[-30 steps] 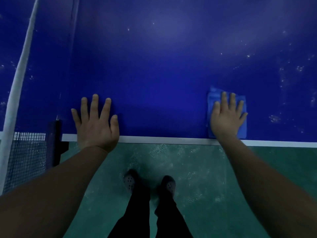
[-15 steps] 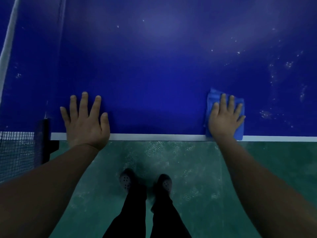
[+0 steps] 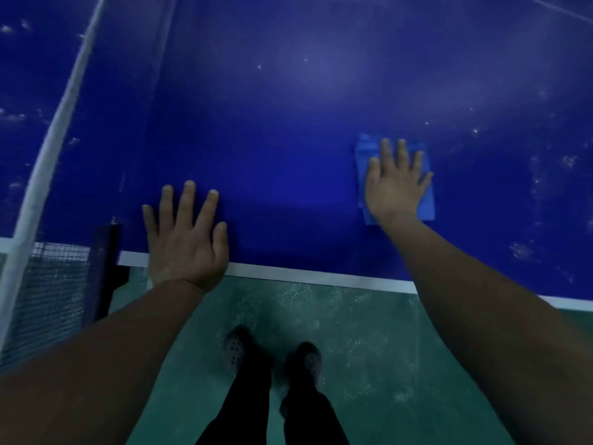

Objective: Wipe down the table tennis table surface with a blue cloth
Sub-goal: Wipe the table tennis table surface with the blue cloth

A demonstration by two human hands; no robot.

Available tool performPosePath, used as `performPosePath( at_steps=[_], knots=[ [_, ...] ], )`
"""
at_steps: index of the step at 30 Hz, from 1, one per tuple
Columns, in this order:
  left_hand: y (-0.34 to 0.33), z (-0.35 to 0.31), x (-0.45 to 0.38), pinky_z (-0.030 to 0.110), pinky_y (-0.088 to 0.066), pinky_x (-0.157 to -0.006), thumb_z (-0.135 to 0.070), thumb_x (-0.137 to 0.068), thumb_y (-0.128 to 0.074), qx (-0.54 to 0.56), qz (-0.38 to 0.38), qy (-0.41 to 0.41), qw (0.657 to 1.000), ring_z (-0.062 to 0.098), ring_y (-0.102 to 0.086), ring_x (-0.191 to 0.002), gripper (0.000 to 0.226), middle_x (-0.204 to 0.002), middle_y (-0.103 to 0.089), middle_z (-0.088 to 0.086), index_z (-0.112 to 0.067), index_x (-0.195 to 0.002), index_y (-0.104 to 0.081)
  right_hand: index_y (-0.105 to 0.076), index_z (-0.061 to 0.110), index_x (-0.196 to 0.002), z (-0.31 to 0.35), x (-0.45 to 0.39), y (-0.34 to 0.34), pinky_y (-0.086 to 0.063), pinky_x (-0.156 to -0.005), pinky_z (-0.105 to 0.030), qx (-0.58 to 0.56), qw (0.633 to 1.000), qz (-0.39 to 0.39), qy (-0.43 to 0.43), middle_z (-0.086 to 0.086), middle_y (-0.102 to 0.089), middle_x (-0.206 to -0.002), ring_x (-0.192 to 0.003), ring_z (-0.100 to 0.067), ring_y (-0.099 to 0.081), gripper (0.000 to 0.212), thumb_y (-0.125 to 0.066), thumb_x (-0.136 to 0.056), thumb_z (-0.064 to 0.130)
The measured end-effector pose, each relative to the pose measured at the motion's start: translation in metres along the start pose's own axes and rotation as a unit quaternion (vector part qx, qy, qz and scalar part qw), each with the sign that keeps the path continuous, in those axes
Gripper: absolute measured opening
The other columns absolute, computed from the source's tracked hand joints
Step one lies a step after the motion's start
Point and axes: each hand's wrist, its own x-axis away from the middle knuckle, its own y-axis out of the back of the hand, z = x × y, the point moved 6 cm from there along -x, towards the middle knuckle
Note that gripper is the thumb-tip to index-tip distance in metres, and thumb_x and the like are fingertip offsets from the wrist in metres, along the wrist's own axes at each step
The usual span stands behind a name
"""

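Left hand flat on bench edge, net to its left. Right hand on cloth, further in, well right.

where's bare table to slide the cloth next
Bare blue table lies between the left hand and the right hand on the blue cloth, and beyond both hands. Crowded only far left, at the net and its post.

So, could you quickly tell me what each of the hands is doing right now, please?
Left hand: open, flat on the table, holding nothing.
Right hand: open, fingers straight, pressing the blue cloth onto the table.
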Motion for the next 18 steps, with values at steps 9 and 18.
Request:
performPosePath(
  at_steps=[9, 18],
  knots=[
    [0.003, 0.000, -0.002, 0.059, -0.005, -0.122, -0.049, -0.100, -0.022, 0.017, -0.026, 0.004, 1.000, 0.034, -0.011, -0.154, 0.065, -0.165, -0.024, 0.012, -0.020, -0.157, -0.030, -0.039, 0.033, -0.152, 0.182, 0.095, -0.045, -0.013, -0.119, -0.063, 0.059, 0.900, -0.012, 0.431, 0.001, -0.032, -0.162, -0.151, -0.033, -0.021, 0.054, -0.028, -0.103, 0.050],
    [-0.001, 0.002, -0.002, 0.057, -0.008, -0.121, -0.049, -0.104, -0.012, 0.001, -0.016, 0.003, 1.000, 0.032, -0.014, -0.153, 0.062, -0.163, -0.028, 0.010, -0.021, -0.155, -0.034, -0.025, 0.032, -0.158, 0.198, -0.041, -0.012, -0.008, -0.119, -0.065, 0.032, 0.966, -0.025, 0.254, 0.000, -0.017, -0.167, -0.154, -0.033, -0.008, 0.057, -0.017, -0.103, 0.047]
  ],
)
